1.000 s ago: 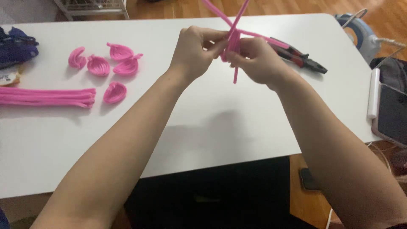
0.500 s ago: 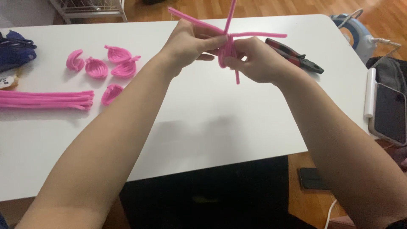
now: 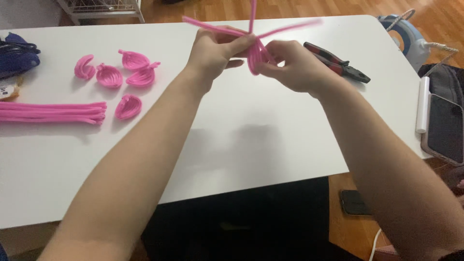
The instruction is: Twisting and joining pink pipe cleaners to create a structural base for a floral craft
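Far left on the white counter (image 3: 270,145), a dark blue bundle (image 3: 17,57) sits at the edge, and below it a straight sheaf of pink pipe cleaners (image 3: 50,112) lies flat. Just right of that, five finished pink petals (image 3: 121,75), each a coiled leaf shape, rest in a loose cluster, apart from one another. Now to the centre: the left hand (image 3: 212,50) is pinched shut on the pink pipe-cleaner piece (image 3: 256,55), held up above the counter, and the right hand (image 3: 297,65) is closed on the same piece from the other side, the two hands touching around a folded loop while three loose ends splay upward and outward. To my eye, a neat bend here wants the left fingers holding the loop firm while the right ones work close to the fold, keeping the free ends from tangling. Right of the hands, red-and-black pliers (image 3: 338,62) lie untouched. At the far right edge, a dark tablet (image 3: 444,128) overhangs the counter. No container shows on the counter; a wire rack (image 3: 104,7) stands beyond, contents unclear.
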